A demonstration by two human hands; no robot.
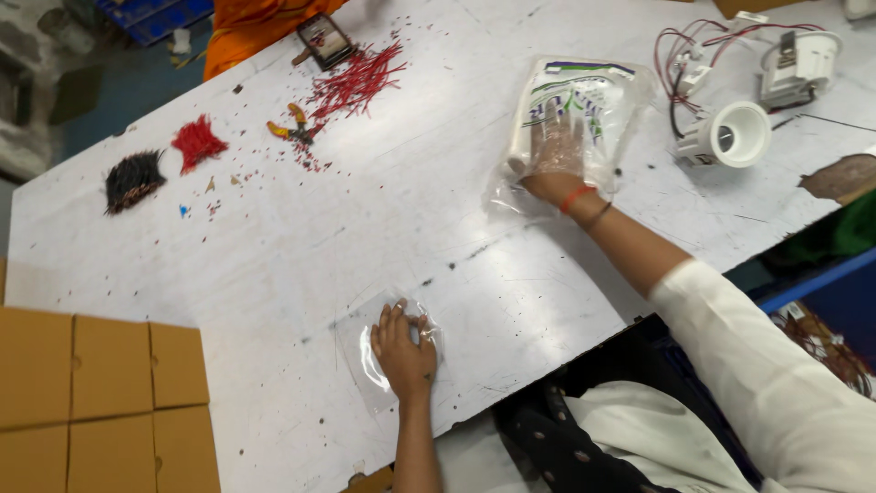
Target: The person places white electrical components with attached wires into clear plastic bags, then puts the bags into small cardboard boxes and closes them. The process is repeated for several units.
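My left hand [403,347] lies flat, fingers apart, on a small clear plastic bag [365,363] near the front edge of the white table [274,265]. My right hand [553,155] is stretched out to the far side and sits inside a larger clear printed plastic bag [584,100], fingers spread, seen through the film. A red thread and a dark band circle that wrist. Whether the right hand grips anything inside the bag cannot be made out.
White round lamp housings [730,133] with red and black wires [680,55] lie at the far right. Red wire pieces [356,80], small pliers [294,128], a red bundle [197,142] and a black bundle [133,179] lie at the far left. Cardboard boxes [100,393] stand front left.
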